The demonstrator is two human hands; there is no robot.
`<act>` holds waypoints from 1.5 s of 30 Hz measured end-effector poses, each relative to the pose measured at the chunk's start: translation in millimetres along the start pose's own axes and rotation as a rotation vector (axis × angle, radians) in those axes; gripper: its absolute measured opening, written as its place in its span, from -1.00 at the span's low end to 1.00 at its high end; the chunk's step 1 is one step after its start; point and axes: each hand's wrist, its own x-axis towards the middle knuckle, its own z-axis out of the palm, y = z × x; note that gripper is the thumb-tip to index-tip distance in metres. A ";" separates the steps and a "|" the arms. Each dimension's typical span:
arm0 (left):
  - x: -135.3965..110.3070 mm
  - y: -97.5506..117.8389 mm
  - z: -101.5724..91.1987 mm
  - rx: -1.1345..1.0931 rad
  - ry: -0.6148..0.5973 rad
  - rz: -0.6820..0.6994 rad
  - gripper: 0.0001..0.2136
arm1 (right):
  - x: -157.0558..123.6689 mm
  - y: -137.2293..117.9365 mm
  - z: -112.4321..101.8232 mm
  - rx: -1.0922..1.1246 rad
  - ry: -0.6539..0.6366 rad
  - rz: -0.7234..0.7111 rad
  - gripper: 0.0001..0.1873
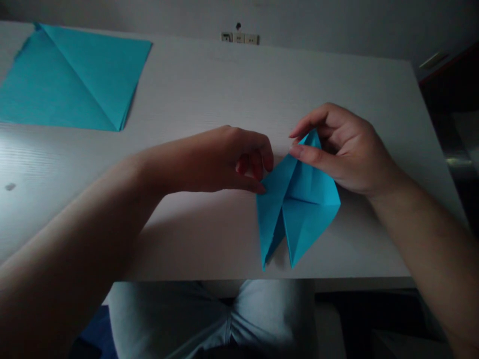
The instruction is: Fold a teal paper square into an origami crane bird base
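Note:
A folded blue paper shape [299, 204] with two pointed tips toward me lies near the front edge of the white table [209, 99]. My right hand [344, 149] pinches its far tip between thumb and fingers. My left hand [228, 159] has curled fingers, and its fingertips press the left edge of the same folded paper.
A stack of blue paper sheets [71, 80], with a diagonal crease on top, lies at the table's far left. Wall sockets [239, 38] sit behind the far edge. A small dark spot [10, 187] marks the table at left. My lap shows below the front edge.

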 end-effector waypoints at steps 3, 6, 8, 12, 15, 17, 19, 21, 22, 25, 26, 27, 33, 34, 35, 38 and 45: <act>1.3 -3.3 0.8 0.007 0.002 0.017 -0.86 | -0.2 0.1 -0.7 -0.036 0.003 0.021 -0.61; 2.2 -7.3 0.6 0.034 -0.006 0.021 -0.86 | -0.1 -1.0 -0.5 -0.075 0.001 0.057 -0.56; 2.1 -7.0 1.5 0.051 -0.010 0.029 -0.84 | 0.2 -2.1 0.2 -0.074 -0.001 0.071 -0.53; 2.1 1.7 7.3 0.099 0.047 0.018 -0.74 | 0.6 -4.0 2.0 -0.057 -0.017 0.088 -0.48; 3.2 9.0 12.3 0.113 0.091 -0.019 -0.74 | 0.7 -4.4 2.4 -0.050 -0.033 0.120 -0.45; 4.4 10.7 14.2 0.113 0.089 -0.033 -0.75 | 0.8 -4.7 2.4 -0.043 -0.037 0.135 -0.44; 5.5 9.5 15.2 0.103 0.086 -0.038 -0.76 | 0.7 -5.1 2.4 -0.035 -0.044 0.144 -0.44; 6.4 6.8 15.9 0.088 0.098 -0.028 -0.76 | 0.5 -5.4 2.5 -0.031 -0.049 0.142 -0.46; 6.7 5.5 16.2 0.084 0.101 -0.027 -0.76 | 0.3 -5.5 2.5 -0.031 -0.048 0.136 -0.48; 6.8 3.3 16.5 0.083 0.109 -0.026 -0.77 | -0.3 -5.3 2.3 -0.037 -0.042 0.131 -0.53; 6.7 3.2 16.4 0.084 0.109 -0.028 -0.77 | -0.5 -5.1 2.2 -0.036 -0.042 0.131 -0.55; 6.6 3.2 16.2 0.084 0.108 -0.027 -0.78 | -0.6 -4.9 2.0 -0.032 -0.044 0.130 -0.56; 6.2 2.9 15.1 0.062 0.101 -0.003 -0.75 | -1.8 -4.1 1.4 -0.016 -0.015 0.136 -0.54; 6.1 2.9 15.0 0.054 0.099 0.000 -0.73 | -2.2 -4.0 1.2 -0.018 -0.016 0.138 -0.54; 5.9 3.0 14.9 0.045 0.095 0.001 -0.72 | -2.5 -3.9 1.1 -0.020 -0.020 0.135 -0.55; 5.4 3.6 14.6 0.027 0.079 -0.014 -0.76 | -2.7 -3.7 1.5 -0.018 -0.019 0.106 -0.55; 5.9 0.8 15.1 -0.029 0.098 0.009 -0.73 | -2.1 -7.4 4.1 0.017 -0.005 0.088 -0.53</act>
